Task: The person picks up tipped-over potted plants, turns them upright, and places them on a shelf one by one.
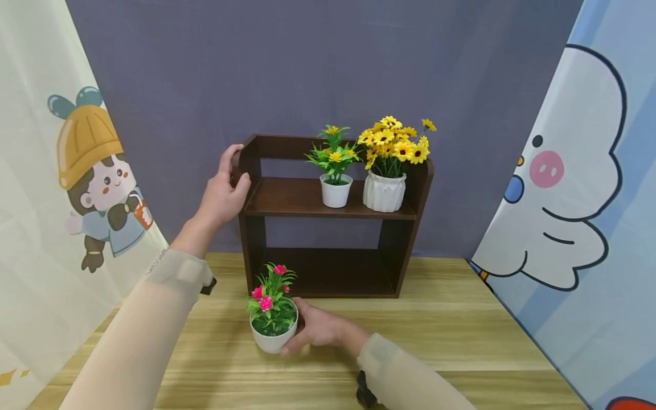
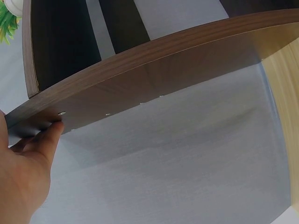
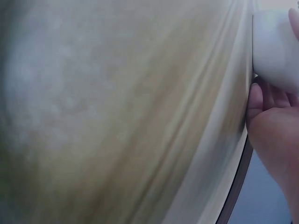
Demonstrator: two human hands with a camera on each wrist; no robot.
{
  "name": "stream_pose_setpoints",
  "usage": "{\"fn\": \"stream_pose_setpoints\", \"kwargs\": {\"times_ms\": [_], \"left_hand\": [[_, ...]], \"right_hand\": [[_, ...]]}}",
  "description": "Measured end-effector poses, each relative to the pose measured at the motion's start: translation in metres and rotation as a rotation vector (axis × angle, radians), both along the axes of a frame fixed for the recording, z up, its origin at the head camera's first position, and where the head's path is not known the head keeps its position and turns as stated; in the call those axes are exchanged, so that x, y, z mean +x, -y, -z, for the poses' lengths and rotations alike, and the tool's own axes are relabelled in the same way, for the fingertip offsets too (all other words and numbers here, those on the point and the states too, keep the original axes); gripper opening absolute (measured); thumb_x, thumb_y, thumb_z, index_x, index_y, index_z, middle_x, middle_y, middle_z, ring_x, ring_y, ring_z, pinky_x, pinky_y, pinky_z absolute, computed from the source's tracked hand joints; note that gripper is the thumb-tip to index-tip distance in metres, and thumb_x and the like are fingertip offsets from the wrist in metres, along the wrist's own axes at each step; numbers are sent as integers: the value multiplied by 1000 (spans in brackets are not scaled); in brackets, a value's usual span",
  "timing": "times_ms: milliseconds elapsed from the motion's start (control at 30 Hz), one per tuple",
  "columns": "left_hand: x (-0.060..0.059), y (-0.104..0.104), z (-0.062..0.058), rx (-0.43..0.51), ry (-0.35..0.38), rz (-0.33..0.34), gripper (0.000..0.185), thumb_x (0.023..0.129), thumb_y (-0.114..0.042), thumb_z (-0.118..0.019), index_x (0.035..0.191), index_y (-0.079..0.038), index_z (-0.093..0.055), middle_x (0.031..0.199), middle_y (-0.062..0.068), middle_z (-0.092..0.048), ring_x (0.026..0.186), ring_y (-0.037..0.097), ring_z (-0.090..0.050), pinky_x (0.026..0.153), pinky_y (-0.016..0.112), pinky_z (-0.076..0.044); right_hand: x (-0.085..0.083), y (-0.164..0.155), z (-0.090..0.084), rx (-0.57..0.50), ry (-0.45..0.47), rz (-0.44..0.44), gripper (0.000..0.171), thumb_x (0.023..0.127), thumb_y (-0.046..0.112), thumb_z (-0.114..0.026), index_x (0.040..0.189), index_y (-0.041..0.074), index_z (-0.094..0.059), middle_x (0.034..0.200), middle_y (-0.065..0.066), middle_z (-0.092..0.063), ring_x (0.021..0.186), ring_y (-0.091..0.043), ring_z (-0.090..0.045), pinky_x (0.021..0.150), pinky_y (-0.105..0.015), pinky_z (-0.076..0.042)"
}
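A dark brown wooden shelf (image 1: 302, 196) stands at the back of a light wood table (image 1: 451, 336). My left hand (image 1: 224, 191) grips the top of its left side panel (image 2: 140, 84), thumb on the inner face. In front of the shelf sits a small white pot with pink flowers (image 1: 273, 319); my right hand (image 1: 318, 329) holds it from the right side, fingers curled round the pot (image 3: 275, 46). On the shelf's upper board stand a small white pot with yellow flowers (image 1: 335, 188) and a ribbed white vase of sunflowers (image 1: 385, 185).
The shelf's lower compartment (image 1: 328, 267) holds nothing. A grey backdrop (image 1: 328, 68) hangs behind, with cartoon curtains at the left (image 1: 61, 188) and right (image 1: 574, 199) closing in the table's sides.
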State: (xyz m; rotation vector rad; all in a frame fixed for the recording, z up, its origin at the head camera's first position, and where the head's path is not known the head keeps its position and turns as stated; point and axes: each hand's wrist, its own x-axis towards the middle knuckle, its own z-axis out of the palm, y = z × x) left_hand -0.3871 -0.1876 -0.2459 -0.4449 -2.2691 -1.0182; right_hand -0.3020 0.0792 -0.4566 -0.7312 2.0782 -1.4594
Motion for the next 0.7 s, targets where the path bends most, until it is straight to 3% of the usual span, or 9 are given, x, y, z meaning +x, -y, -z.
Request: {"fn": "stream_pose_setpoints", "kwargs": {"times_ms": [300,500,700], "left_hand": [[0,0,1,-1,-13,0,61,113,-34,-44,170,-38,-24,72,5,-44,52,19,-40,51,40,-38],[-2,0,1,4,-18,2,62,113,-28,-47,170,-38,-24,72,5,-45,52,19,-40,51,40,-38],[-2,0,1,4,-17,4,61,113,-32,-45,170,-41,-23,73,5,-45,51,18,-40,51,39,-38]], "right_hand": [[0,1,2,-30,-1,1,85,78,-4,-93,147,17,-47,139,1,-68,130,-12,-61,125,-40,-41],[1,1,1,-13,-28,-6,90,79,-1,-94,154,19,-48,142,5,-66,133,-9,-59,127,-40,-38],[2,1,1,1,-44,12,90,78,3,-95,155,19,-50,140,7,-66,133,-10,-59,129,-44,-35]]}}
